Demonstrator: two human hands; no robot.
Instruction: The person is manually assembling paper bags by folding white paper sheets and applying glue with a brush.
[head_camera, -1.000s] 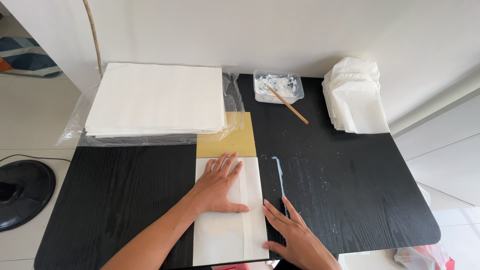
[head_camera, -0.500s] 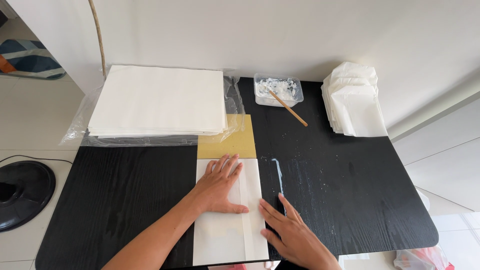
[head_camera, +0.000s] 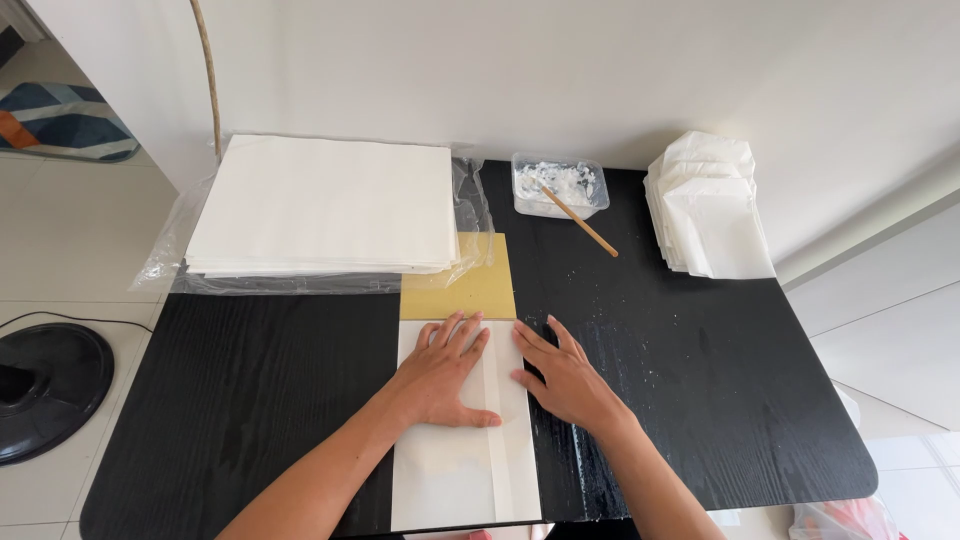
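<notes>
I am watching both hands working on the white paper sheet (head_camera: 462, 440) lying at the near edge of the black table (head_camera: 720, 400), and I am placing everything else from that sheet. My left hand (head_camera: 445, 375) is lying flat on it with the fingers spread and straight, pinning it down and gripping nothing. My right hand (head_camera: 565, 380) is resting at the sheet's right edge, fingers also stretched out and slightly fanned, the fingertips pressing along the folded-over strip that is running down the sheet's right side; it is not closing on anything either. I am judging that the side flap is already turned in and is being pressed flat, possibly onto paste, though I cannot tell whether any paste lies under it. The rest of the sheet near me is looking unfolded, so I am reckoning the shaping is only partly done. Just beyond the sheet a yellow board (head_camera: 465, 285) is poking out from under its far end. Further beyond and to the left, a thick stack of white sheets (head_camera: 320, 205) is sitting on clear plastic wrap. Beyond and to the right, a clear tub of white paste (head_camera: 558, 185) is holding a wooden stick (head_camera: 582, 223), and further right a pile of finished folded paper bags (head_camera: 710, 210) is suggesting several are already made while many blank sheets are waiting
</notes>
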